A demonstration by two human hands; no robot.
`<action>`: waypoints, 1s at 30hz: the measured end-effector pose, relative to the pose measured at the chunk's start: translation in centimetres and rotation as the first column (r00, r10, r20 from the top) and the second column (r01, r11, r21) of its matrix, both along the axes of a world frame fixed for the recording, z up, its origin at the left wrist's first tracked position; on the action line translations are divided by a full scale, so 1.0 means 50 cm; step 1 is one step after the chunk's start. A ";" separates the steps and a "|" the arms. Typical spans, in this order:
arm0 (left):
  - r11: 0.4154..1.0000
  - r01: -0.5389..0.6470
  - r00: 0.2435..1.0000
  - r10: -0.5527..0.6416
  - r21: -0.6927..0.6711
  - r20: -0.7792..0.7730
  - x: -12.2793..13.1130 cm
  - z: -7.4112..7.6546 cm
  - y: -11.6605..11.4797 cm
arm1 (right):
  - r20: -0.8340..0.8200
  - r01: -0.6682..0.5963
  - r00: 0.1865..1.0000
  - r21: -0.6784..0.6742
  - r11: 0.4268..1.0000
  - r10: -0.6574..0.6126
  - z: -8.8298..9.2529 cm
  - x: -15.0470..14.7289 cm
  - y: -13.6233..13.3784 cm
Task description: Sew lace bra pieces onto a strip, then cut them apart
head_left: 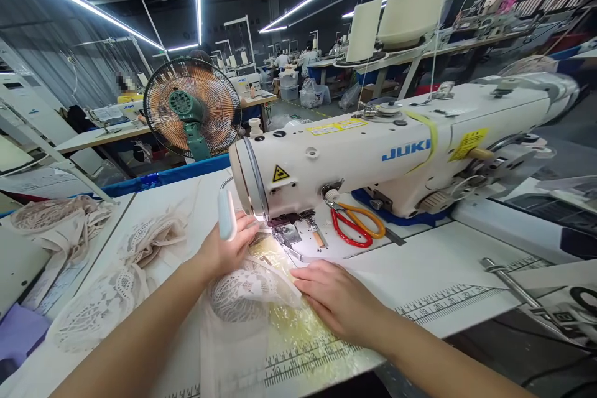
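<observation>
A beige lace bra (242, 295) lies under the head of a white sewing machine (345, 149), its lace cup towards me. My left hand (228, 245) is closed on the fabric at the left of the lit needle area, partly hidden behind a small pale plate (227, 214). My right hand (336, 295) has its fingers together on the right edge of the bra, close to the machine bed. Shiny yellowish clear film (298, 323) covers the table under the bra. Scissors (352, 226) with red and orange handles rest on the machine bed, right of the needle.
More lace pieces (102, 298) lie on the table to the left, with another pile (69, 217) beyond. A fan (191, 109) stands behind the table. Large thread cones (364, 31) rise over the machine. Printed rulers (443, 301) run along the tabletop. People sit at machines farther back.
</observation>
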State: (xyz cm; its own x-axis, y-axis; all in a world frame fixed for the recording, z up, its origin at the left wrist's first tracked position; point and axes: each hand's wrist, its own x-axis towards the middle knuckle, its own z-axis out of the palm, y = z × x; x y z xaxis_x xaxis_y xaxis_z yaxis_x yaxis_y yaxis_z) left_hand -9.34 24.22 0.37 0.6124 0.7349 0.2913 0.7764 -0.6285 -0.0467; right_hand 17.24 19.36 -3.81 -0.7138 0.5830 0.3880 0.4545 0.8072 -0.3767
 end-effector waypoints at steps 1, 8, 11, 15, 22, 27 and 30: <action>1.000 0.012 0.999 -0.011 -0.015 0.047 0.006 0.010 -0.014 | -0.008 -0.002 1.000 -0.005 1.000 0.002 0.000 -0.001 0.000; 0.836 0.064 0.987 0.029 -0.545 0.160 0.078 0.036 -0.071 | -0.089 0.017 0.996 -0.053 0.998 -0.021 -0.006 0.010 0.002; 0.833 0.023 0.933 0.180 -0.553 0.310 0.076 0.037 -0.067 | -0.144 0.172 0.968 -0.202 0.964 -0.203 -0.010 0.022 -0.013; 0.828 -0.064 0.789 0.383 -0.556 0.480 0.064 0.044 -0.065 | -0.236 0.272 0.871 -0.498 0.823 -0.430 0.001 0.000 -0.066; 0.840 -0.303 0.706 0.515 -0.450 0.485 0.075 0.009 -0.063 | -0.096 0.131 0.975 -0.471 0.873 -0.198 0.048 -0.099 -0.097; 0.833 -0.384 0.852 0.486 -0.397 0.195 0.061 -0.009 -0.090 | 0.057 0.351 0.930 -0.427 0.833 -0.363 0.043 -0.091 -0.055; 0.805 -0.420 0.890 0.456 -0.420 -0.016 0.069 -0.005 -0.106 | 0.128 0.362 0.931 -0.450 0.816 -0.342 0.038 -0.079 -0.046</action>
